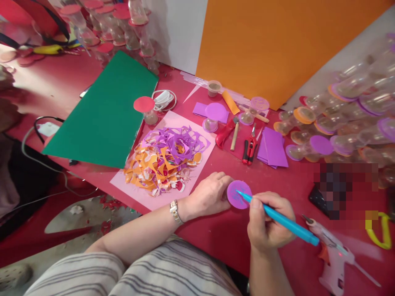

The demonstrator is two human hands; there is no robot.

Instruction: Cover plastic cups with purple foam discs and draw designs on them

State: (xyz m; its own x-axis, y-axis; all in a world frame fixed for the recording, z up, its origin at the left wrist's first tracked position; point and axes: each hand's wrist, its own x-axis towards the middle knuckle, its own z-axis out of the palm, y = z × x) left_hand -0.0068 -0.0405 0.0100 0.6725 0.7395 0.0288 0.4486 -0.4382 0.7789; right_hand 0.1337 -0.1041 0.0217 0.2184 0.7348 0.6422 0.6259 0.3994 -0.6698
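Observation:
A round purple disc (236, 201) with bluish marks on its face sits near the table's front edge. My left hand (211, 194) is closed at its left side, steadying it; the fingertips and whatever lies under the disc are hidden. In my right hand (271, 222) a bright blue pen (286, 222) is gripped between thumb and fingers, its pointed tip touching the disc's face. Left of my hands, a heap of purple and orange paper scraps (168, 154) lies on a pink sheet (142, 199).
A pink glue gun (335, 255) lies at right, by a yellow loop (384, 232). Behind are red-handled pliers (250, 148), a small hammer (235, 133), purple sheets (273, 147) and a purple-topped hourglass (216, 113). A green board (108, 119) rests left; stacked hourglasses (348, 123) stand right.

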